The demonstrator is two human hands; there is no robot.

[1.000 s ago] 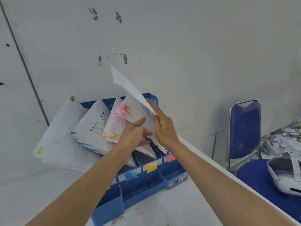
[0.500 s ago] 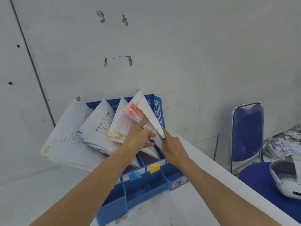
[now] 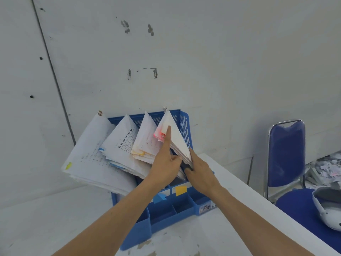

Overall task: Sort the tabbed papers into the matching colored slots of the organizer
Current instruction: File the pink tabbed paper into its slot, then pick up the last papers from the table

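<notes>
A blue organizer (image 3: 185, 120) stands on the white table against the wall, with four fanned stacks of paper in its slots. The left stack (image 3: 88, 159) has a yellow-green tab, the second (image 3: 120, 143) a blue one, the third (image 3: 145, 137) a yellow one. The rightmost stack (image 3: 177, 139) has pink tabs. My left hand (image 3: 166, 163) presses its straight index finger against those pink tabs. My right hand (image 3: 201, 172) grips the lower edge of the outermost sheet of the pink stack, fingertips down in the slot. Blue (image 3: 159, 197) and yellow (image 3: 181, 190) slot labels show; the one under my right hand is hidden.
The table's right edge runs diagonally past my right arm. Beyond it stands a blue chair (image 3: 286, 154), and a white headset (image 3: 328, 209) lies on a second blue seat. A heap of paper scraps (image 3: 326, 169) sits at the far right.
My right hand has brought the raised sheet down into the rightmost slot beside the pink-tabbed papers. My left index finger has slid up to the pink tabs.
</notes>
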